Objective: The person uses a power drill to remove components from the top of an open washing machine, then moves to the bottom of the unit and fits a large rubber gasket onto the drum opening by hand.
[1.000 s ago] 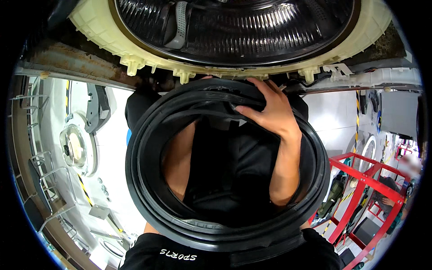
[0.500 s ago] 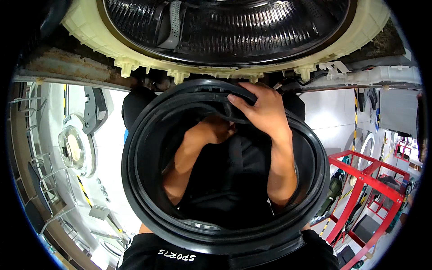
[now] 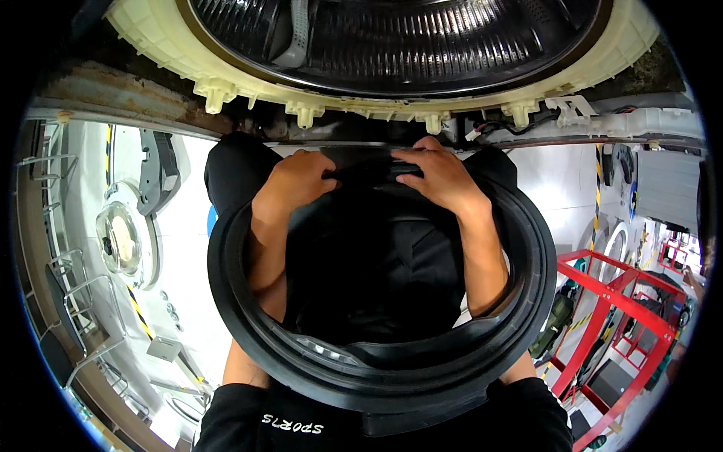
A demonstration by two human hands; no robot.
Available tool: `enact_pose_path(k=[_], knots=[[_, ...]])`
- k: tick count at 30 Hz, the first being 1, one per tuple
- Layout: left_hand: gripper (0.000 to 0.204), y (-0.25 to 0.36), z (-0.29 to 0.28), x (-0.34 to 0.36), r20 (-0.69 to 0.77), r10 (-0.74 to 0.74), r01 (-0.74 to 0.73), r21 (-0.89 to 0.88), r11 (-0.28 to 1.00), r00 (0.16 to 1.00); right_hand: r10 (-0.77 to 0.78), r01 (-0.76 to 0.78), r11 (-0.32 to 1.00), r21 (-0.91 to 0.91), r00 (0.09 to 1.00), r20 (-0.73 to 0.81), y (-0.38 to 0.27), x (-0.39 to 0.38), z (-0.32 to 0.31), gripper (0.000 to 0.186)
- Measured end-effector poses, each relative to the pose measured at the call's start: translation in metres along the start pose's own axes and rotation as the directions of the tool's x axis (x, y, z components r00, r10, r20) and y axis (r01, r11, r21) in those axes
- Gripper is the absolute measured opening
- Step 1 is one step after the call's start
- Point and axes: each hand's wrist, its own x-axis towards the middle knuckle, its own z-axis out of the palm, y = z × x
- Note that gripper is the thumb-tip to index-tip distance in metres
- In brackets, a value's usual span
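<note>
A large black rubber washing machine door gasket (image 3: 444,374) rests on my lap, and both my forearms pass through its ring. My left hand (image 3: 297,179) curls over the far side of the gasket, left of the middle. A little to the right, my right hand (image 3: 443,175) pinches the same far stretch with thumb and fingers. The near rim of the ring lies toward my body, with a small light-coloured patch on its inner wall. My fingertips partly disappear behind the dark rubber.
Just ahead is an opened washing machine with a metal drum (image 3: 407,45) inside a cream plastic tub rim (image 3: 331,111). Loose wiring hangs by a white bracket (image 3: 570,111). A round door (image 3: 124,241) lies on the floor at left; a red metal frame (image 3: 617,282) stands at right.
My left hand has come up from inside the ring to its far edge. That far edge now sits lower and flatter, and my right hand has shifted slightly down.
</note>
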Motion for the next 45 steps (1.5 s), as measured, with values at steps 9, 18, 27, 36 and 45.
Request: enact_pose_path(k=[9, 18, 27, 36, 45], knots=[[0.024, -0.007, 0.029, 0.010, 0.039, 0.069, -0.071, 0.054, 0.996, 0.997, 0.097, -0.071, 0.983, -0.167, 0.984, 0.150, 0.016, 0.008, 0.018, 0.023], [0.023, 0.012, 0.017, 0.015, 0.149, -0.038, 0.027, 0.074, 0.997, 0.988, -0.058, 0.051, 0.983, -0.175, 0.998, -0.034, 0.004, -0.004, 0.011, 0.021], [0.024, 0.016, 0.019, 0.010, 0.046, 0.127, -0.120, -0.130, 0.984, 0.991, -0.094, 0.081, 0.985, -0.151, 0.992, -0.081, 0.005, -0.012, 0.005, 0.023], [0.014, 0.038, 0.001, -0.003, -0.284, 0.277, -0.326, -0.141, 0.935, 0.918, -0.137, 0.144, 0.975, -0.168, 0.989, 0.052, 0.001, 0.000, -0.009, 0.035], [0.019, 0.052, -0.028, -0.019, -0.424, 0.375, -0.362, 0.115, 0.925, 0.825, -0.231, 0.205, 0.973, -0.110, 0.906, -0.355, -0.027, -0.015, -0.006, 0.031]])
